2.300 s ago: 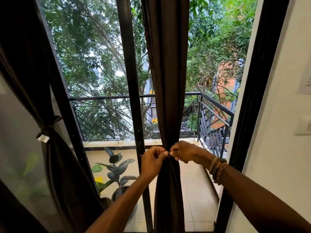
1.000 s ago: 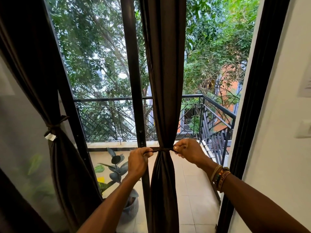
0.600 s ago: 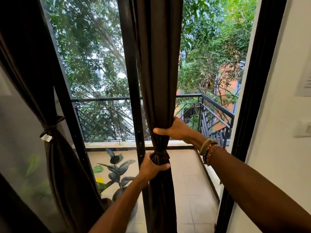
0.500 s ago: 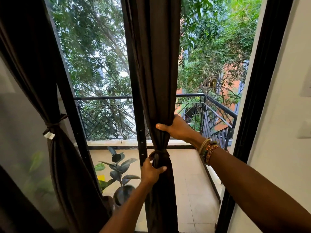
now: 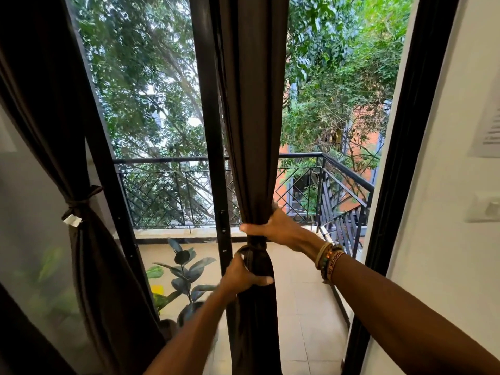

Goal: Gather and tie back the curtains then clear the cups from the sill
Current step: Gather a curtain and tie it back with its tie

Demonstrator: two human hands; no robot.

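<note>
bare forearms — beaded, threaded bracelets (image 5: 328, 262)

1. Home: a living room that opens onto a balcony.
2. Dark curtains (image 5: 251, 131) hang over a black-framed glass door (image 5: 213, 158).
3. Outside are a metal railing (image 5: 173, 160), a tiled floor (image 5: 305, 307), a potted plant (image 5: 181, 257) and trees.
4. Plain white wall (image 5: 446, 266) with a switch (image 5: 487, 209).

Right hand (image 5: 273, 228) and left hand (image 5: 242, 274) gripping tied dark curtain (image 5: 254, 131)
</note>
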